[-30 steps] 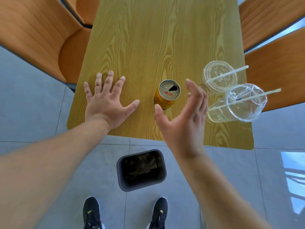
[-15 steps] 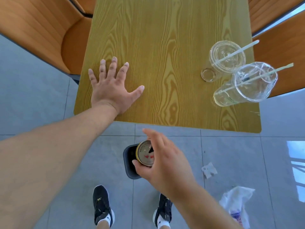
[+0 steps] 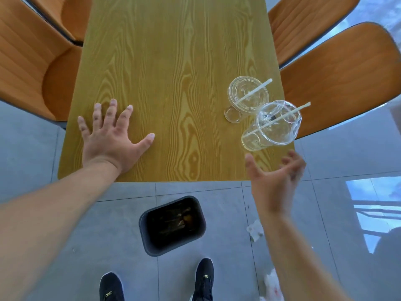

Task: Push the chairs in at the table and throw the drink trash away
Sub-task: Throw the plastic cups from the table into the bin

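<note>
Two cups point(image 3: 261, 110) are standing on the worktop's point(image 3: 173, 72) right side; a bin point(image 3: 172, 224) is sitting on the floor before the worktop.

The wood-grain table point(image 3: 173, 83) carries two clear plastic cups with straws toward four o'clock: the farther cup point(image 3: 247, 94) upright, the nearer cup point(image 3: 275, 124) touching it. A left hand point(image 3: 110, 140) lies flat on the table at eight o'clock.
</note>
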`<state>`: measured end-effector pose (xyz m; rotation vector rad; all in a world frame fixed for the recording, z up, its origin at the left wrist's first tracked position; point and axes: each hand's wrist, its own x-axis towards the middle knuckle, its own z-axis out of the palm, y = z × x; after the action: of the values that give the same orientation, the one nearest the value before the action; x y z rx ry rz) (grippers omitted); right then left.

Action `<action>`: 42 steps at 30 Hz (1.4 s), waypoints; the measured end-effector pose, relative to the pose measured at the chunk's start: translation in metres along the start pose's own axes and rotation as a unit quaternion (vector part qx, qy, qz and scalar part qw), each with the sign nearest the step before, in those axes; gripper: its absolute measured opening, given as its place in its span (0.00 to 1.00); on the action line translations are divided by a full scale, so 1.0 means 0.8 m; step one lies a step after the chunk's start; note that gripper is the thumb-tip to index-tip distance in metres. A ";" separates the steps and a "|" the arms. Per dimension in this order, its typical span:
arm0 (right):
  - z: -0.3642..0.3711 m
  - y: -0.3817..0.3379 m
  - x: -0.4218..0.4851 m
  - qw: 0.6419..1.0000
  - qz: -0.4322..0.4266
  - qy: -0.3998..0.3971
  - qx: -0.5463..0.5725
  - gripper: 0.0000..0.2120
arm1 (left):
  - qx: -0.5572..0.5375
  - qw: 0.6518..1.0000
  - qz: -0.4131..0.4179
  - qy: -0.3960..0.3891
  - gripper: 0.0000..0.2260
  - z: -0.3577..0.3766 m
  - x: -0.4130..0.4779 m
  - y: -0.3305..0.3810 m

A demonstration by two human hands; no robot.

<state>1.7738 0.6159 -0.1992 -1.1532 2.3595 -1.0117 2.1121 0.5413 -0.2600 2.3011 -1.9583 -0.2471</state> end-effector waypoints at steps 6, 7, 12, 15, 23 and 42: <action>0.042 -0.029 0.058 0.996 0.000 -0.037 0.081 0.52 | -0.001 1.000 -0.002 0.008 0.44 0.002 0.002 -0.002; 0.046 -0.030 0.058 0.995 0.001 -0.027 0.093 0.48 | 0.000 1.000 -0.002 0.009 0.44 0.003 0.002 -0.002; 0.036 -0.019 0.010 0.992 -0.049 -0.045 0.109 0.40 | -0.001 1.000 -0.002 0.004 0.44 0.002 0.002 -0.001; 0.023 -0.005 -0.068 0.983 -0.081 -0.115 0.120 0.39 | -0.002 1.000 -0.006 -0.005 0.45 -0.002 0.002 0.001; 0.024 0.078 -0.191 0.875 -0.246 -0.410 -0.080 0.49 | 0.003 1.000 -0.007 -0.010 0.45 -0.003 -0.001 0.001; 0.069 -0.143 0.116 0.968 -0.203 -0.140 -0.045 0.52 | -0.008 1.000 0.000 0.016 0.44 0.005 0.003 -0.002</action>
<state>1.8103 0.4697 -0.1541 -1.7389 2.0083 -0.7969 2.1133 0.5395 -0.2639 2.2818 -1.9334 -0.2242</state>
